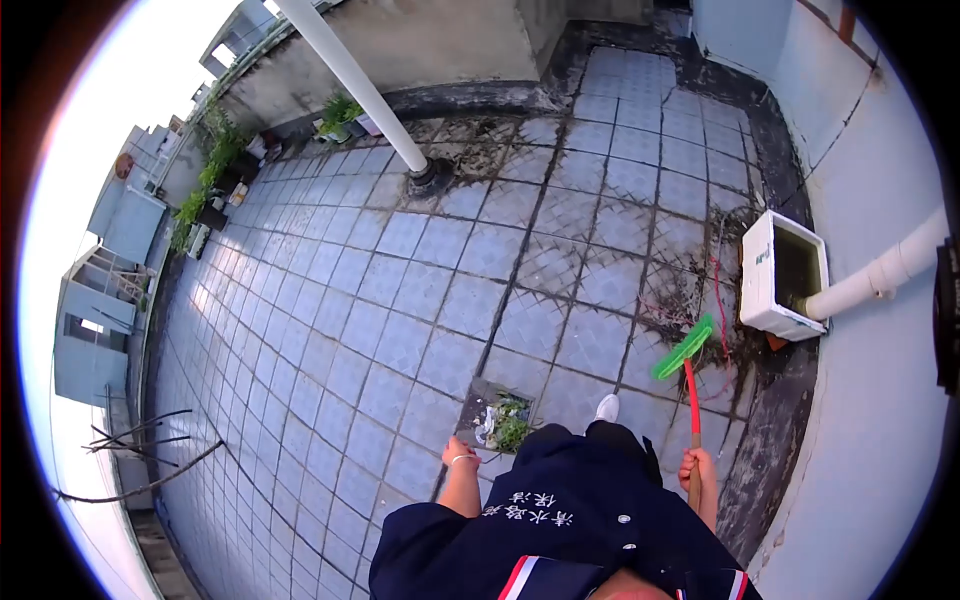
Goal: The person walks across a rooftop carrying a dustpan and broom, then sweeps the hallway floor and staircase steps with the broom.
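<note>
In the head view, my right hand (697, 466) is wrapped round the handle of a broom (694, 400). The broom has a red and wooden-coloured handle and a bright green head (684, 347), which is over the dirty tiles to the front right. My left hand (460, 452), with a white band at the wrist, is closed at the near left corner of a grey dustpan (479, 398). Its grip on the dustpan's handle is mostly hidden. Green weeds (512, 432) and pale litter (487, 424) lie in the dustpan.
A white foam box (762, 265) of dark water stands by the right wall under a drainpipe (880, 270). Dry debris and a red cord (720, 310) lie near it. A white pole (365, 90) rises ahead. Potted plants (205, 190) line the left edge; bare branches (150, 488) jut in.
</note>
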`<state>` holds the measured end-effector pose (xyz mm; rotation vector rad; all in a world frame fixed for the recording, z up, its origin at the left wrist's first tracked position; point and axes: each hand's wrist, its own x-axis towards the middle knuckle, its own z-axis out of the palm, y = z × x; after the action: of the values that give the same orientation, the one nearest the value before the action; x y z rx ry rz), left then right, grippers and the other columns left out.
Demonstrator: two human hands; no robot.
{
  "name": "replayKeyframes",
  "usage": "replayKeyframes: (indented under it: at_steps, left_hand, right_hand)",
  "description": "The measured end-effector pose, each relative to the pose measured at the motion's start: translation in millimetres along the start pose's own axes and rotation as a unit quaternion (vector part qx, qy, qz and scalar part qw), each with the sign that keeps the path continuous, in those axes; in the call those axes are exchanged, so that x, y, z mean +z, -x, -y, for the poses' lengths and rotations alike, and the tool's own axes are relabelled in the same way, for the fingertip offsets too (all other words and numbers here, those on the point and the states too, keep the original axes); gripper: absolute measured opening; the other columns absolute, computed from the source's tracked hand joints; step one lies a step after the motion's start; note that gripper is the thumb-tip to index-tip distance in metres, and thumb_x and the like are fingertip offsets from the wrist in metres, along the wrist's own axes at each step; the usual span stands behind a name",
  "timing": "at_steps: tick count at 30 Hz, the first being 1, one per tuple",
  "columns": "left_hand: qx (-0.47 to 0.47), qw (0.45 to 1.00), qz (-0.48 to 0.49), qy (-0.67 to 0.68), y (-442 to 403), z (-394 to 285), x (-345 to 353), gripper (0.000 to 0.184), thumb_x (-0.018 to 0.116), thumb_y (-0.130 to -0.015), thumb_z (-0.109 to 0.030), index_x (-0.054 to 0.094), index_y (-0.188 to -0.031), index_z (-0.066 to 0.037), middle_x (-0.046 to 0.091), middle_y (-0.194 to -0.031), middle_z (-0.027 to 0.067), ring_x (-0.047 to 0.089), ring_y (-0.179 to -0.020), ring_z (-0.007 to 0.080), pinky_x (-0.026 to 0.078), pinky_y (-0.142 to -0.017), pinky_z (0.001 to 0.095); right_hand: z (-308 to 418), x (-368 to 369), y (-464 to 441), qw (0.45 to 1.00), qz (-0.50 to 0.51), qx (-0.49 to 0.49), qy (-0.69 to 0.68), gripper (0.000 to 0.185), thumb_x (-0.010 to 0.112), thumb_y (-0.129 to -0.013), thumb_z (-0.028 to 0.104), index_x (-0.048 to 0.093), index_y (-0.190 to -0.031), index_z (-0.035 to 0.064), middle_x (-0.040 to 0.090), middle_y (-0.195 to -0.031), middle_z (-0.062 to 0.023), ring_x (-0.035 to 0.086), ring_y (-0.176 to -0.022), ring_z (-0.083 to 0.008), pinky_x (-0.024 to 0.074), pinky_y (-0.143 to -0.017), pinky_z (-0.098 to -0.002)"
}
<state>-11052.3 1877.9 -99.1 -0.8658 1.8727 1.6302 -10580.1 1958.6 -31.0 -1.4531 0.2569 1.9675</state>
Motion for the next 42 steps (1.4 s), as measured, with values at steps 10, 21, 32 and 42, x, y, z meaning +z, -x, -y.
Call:
replayKeyframes:
  at_steps: [10, 21, 32, 42]
  left_hand:
    - [0.009, 0.998, -0.05, 0.032, 44, 18, 214, 0.006, 0.046, -0.062, -0.01, 0.04, -0.063, -0.008, 0.043, -0.047, 0.0049, 0.033, -0.031, 0.0128, 0.025, -0.028, 0.0242]
    - [-0.083, 0.993, 0.03, -0.083, 57, -7, 456, 0.013, 0.043, -0.067, -0.014, 0.039, -0.058, -0.007, 0.037, -0.046, 0.0026, 0.031, -0.03, 0.0126, 0.024, -0.027, 0.0254]
    - [-0.034, 0.998, 0.005, -0.046, 120, -3, 709, 0.016, 0.042, -0.069, -0.017, 0.037, -0.06, -0.006, 0.038, -0.048, 0.0031, 0.031, -0.032, 0.0123, 0.027, -0.028, 0.0272]
    - [0.02, 0.991, 0.069, -0.115, 199, -34, 948, 0.013, 0.044, -0.069, -0.019, 0.04, -0.064, -0.008, 0.04, -0.052, 0.0017, 0.032, -0.037, 0.0115, 0.027, -0.031, 0.0246]
  right_hand:
    - [209, 180, -96, 0.992, 0.11, 0.011, 0.056, 0.011, 0.044, -0.072, 0.013, 0.045, -0.081, 0.008, 0.032, -0.049, 0.0052, 0.029, -0.037, -0.0047, 0.026, -0.032, -0.0189]
    - [377, 265, -146, 0.995, 0.044, -0.087, -0.017, 0.01, 0.044, -0.072, 0.013, 0.043, -0.079, 0.0064, 0.034, -0.051, 0.005, 0.03, -0.038, -0.0037, 0.0256, -0.033, -0.0175]
    - [602, 331, -303, 0.999, 0.011, -0.022, -0.022, 0.012, 0.047, -0.07, 0.016, 0.039, -0.061, 0.0121, 0.033, -0.048, 0.0063, 0.032, -0.038, -0.0046, 0.0253, -0.033, -0.0177]
    - [827, 491, -343, 0.99, 0.026, 0.01, 0.142, 0.025, 0.048, -0.07, 0.023, 0.031, -0.053, 0.0169, 0.031, -0.045, 0.0068, 0.031, -0.037, -0.0048, 0.0209, -0.032, -0.0184]
